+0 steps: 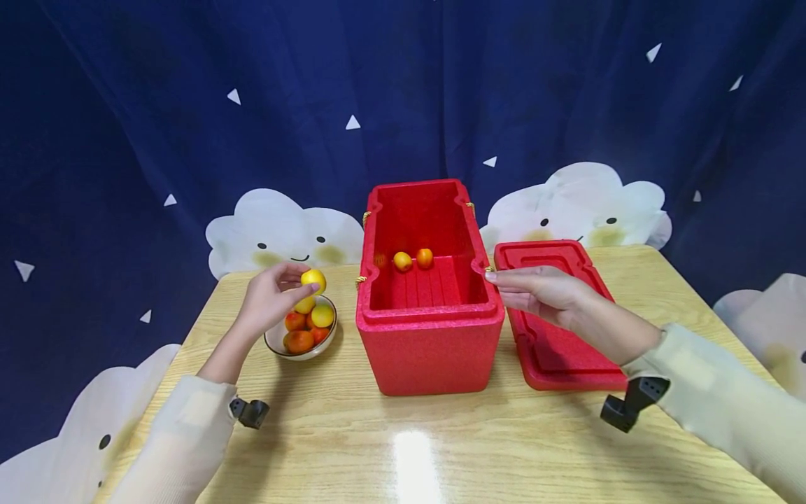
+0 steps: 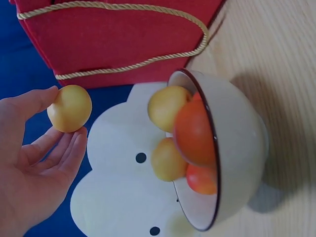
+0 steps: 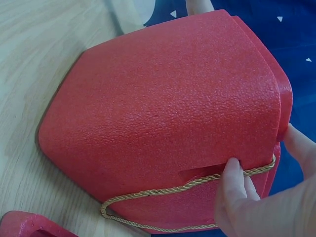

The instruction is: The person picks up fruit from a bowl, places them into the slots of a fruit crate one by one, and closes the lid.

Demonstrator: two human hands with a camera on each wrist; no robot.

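Note:
My left hand point(image 1: 267, 301) pinches a round yellow fruit point(image 1: 313, 281) between thumb and fingertips, above a bowl. The cream bowl point(image 2: 242, 138) has a dark rim and holds several yellow and orange-red fruits point(image 2: 195, 131). At the middle of the table stands a deep red foam box point(image 1: 431, 360), its top uncovered. Inside, a yellow fruit point(image 1: 402, 262) and an orange fruit point(image 1: 425, 258) lie on the floor near the far end. My right hand point(image 1: 544, 290) holds the box's right edge, thumb at the rim, fingers against the outer side by a gold rope handle point(image 3: 148, 192).
A red lid point(image 1: 569, 350) lies on the wooden table point(image 1: 315, 434) to the right of the box, partly under my right forearm. Behind the table hangs a dark blue curtain point(image 1: 403, 84) with white triangles and cloud shapes point(image 1: 292, 227).

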